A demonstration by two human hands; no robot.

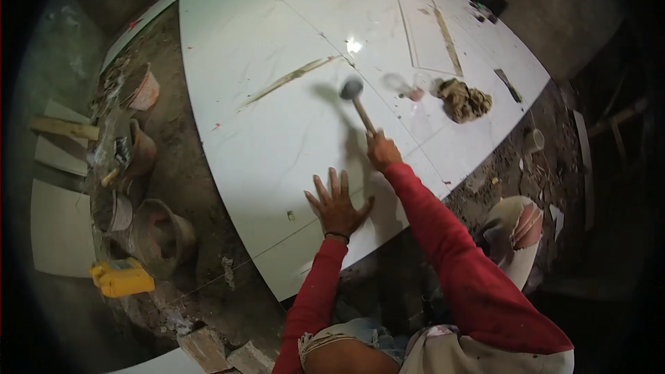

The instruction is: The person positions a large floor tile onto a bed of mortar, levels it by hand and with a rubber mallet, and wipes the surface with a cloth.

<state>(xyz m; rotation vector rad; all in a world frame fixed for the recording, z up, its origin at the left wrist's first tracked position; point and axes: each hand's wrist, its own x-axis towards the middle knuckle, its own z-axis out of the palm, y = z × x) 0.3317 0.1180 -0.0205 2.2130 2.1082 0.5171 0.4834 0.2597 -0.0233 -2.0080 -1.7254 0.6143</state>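
White floor tiles (242, 131) with faint grey veins spread out in front of me, thin joint lines running between them. My left hand (339, 209) lies flat on a tile near the front edge, fingers spread. In my right hand (383, 152) is a mallet (352, 88), gripped by its wooden handle. Its dark round head is slightly blurred and hangs over the tiles, casting a shadow to the left. A crumpled brown cloth (464, 101) rests on the tiles to the right of the mallet.
Several buckets (163, 235) stand on the bare soil at the left, with a yellow jerrycan (122, 277) nearby. Wooden strips (289, 79) lie on the tiles. Brick pieces (206, 350) sit at lower left, and a white pipe piece (533, 140) is off the right edge.
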